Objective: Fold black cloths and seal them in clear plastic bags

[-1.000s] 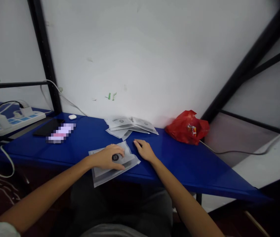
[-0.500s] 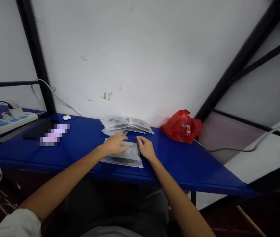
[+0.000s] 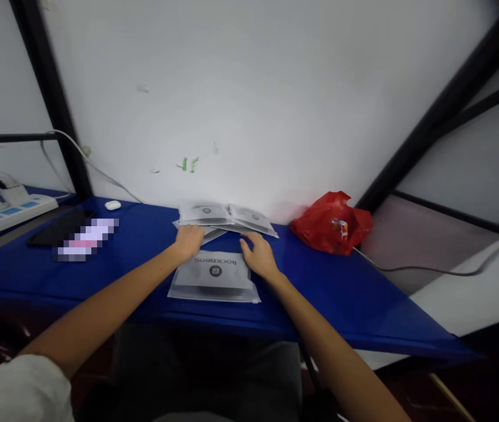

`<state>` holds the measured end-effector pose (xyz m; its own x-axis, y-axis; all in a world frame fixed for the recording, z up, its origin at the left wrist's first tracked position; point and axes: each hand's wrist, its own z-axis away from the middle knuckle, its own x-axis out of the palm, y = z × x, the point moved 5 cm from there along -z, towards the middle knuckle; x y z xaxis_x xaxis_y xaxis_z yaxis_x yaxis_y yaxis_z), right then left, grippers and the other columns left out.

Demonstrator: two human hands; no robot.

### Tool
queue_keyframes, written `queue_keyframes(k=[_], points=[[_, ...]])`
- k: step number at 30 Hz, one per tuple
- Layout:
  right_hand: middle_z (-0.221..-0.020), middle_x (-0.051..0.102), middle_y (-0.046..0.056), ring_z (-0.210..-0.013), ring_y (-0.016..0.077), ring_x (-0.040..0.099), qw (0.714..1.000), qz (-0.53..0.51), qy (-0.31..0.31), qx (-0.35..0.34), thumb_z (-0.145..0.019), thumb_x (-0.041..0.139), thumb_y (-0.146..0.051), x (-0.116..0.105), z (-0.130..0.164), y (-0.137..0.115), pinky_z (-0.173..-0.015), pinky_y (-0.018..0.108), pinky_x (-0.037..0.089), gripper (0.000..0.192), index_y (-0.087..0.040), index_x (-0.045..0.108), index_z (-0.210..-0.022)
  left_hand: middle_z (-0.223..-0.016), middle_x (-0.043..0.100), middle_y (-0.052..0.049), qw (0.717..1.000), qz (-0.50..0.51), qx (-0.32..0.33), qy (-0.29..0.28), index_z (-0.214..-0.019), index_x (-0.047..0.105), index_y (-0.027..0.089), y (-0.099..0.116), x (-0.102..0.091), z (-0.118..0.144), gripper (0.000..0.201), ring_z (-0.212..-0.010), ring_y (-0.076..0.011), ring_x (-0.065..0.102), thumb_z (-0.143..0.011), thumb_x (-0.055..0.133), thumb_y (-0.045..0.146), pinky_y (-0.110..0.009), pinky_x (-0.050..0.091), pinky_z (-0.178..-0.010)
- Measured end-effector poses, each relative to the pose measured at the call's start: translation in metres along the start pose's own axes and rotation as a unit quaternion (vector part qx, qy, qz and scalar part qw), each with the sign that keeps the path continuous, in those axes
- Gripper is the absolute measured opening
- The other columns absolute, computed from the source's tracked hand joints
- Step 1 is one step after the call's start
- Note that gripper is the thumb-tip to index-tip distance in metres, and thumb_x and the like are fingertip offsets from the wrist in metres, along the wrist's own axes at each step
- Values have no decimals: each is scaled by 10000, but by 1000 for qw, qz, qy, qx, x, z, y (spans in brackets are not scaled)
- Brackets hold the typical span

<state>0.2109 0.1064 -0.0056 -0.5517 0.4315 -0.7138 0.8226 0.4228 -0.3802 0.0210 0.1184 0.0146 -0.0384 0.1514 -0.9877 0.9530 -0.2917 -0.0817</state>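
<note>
A frosted zip bag [image 3: 238,275] printed with ROCKBROS and a round dark logo lies flat near the desk's front edge, its slider side toward me. My left hand [image 3: 189,241] is closed over the bag's far left corner, against the rear bags; its fingertips are hidden. Beside the bag's right edge rests my right hand [image 3: 258,255], thumb and fingers apart and slightly bent, with nothing in it. Behind both hands, against the wall, several similar zip bags [image 3: 251,215] lie overlapping in a loose pile.
On the right of the blue desk [image 3: 332,299] sits a crumpled red plastic bag [image 3: 326,225]. To the left are a white earbud case [image 3: 112,205], a dark tablet [image 3: 51,230], a blurred phone [image 3: 88,237] and a power strip [image 3: 16,211] with plugs and cables.
My left hand has moved off the front bag's middle toward its far left corner, uncovering the print. My right hand stays at the right edge. The camera view has shifted slightly.
</note>
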Motion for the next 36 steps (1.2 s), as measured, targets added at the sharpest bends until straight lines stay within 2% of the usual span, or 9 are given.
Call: queue_keyframes(k=[3,5,9,13,19,24,29,32,36], points=[[-1162,608,127,-1112,244,540,999,47,3,0,-847,460,-238,2,-12,8,-978,384,416,322,-135,581,-1127,-1117,604,-157,999,-22,-20,25,-1024,617,132,-15,4,2,287,-1071,-294,551,-789,484,35,-383,452,-843],[-1240,557,152,-1172,254,497,997,78,-4,20,-842,467,-235,4,-21,19,-1011,385,384,372,-111,544,-1184,-1155,565,-184,996,-28,-67,52,-1096,562,110,-31,9,2,315,-1083,-306,533,-816,436,40,-389,458,-823],[-1346,466,182,-1242,297,436,984,119,-1,130,-862,457,-328,3,-37,60,-1038,448,332,452,-109,486,-1256,-1111,566,-196,978,22,-194,76,-1119,491,85,-70,29,-6,271,-1030,-292,556,-899,409,220,-348,478,-755],[-1260,541,201,-1177,309,505,965,70,21,251,-865,445,-384,1,-46,111,-987,465,373,442,-122,514,-1215,-1073,599,-184,978,75,-181,78,-1112,463,89,-86,47,-23,275,-1052,-283,550,-903,406,260,-348,465,-805],[-1152,623,190,-1094,288,580,974,35,7,223,-808,549,-365,12,-50,139,-951,414,420,400,-123,576,-1126,-1060,620,-157,969,155,-151,118,-1058,488,128,-85,54,-48,204,-1009,-266,590,-885,414,208,-339,467,-809],[-1148,631,171,-1092,266,585,981,19,14,191,-807,548,-331,14,-49,138,-962,418,418,370,-131,579,-1116,-1086,613,-162,960,199,-151,130,-1157,477,109,-89,59,-58,300,-1061,-261,570,-870,435,190,-342,453,-867],[-1269,552,188,-1216,281,489,988,19,24,154,-816,524,-294,4,-35,115,-1035,448,348,414,-102,545,-1182,-1223,514,-195,962,178,-123,168,-1271,401,77,-84,47,-43,452,-1133,-288,499,-833,468,166,-387,417,-934],[-1263,554,195,-1209,276,493,996,11,18,89,-824,507,-283,-4,-19,82,-1046,443,345,416,-80,546,-1185,-1257,488,-166,966,160,-32,199,-1258,425,99,-59,26,-22,419,-1148,-278,465,-848,451,180,-396,400,-957],[-1155,631,125,-1110,233,564,999,-40,6,4,-848,482,-289,-20,8,30,-994,418,406,255,-166,629,-1016,-1139,560,-98,955,181,157,176,-1154,514,132,-5,0,25,291,-1075,-209,497,-893,414,216,-348,399,-950]])
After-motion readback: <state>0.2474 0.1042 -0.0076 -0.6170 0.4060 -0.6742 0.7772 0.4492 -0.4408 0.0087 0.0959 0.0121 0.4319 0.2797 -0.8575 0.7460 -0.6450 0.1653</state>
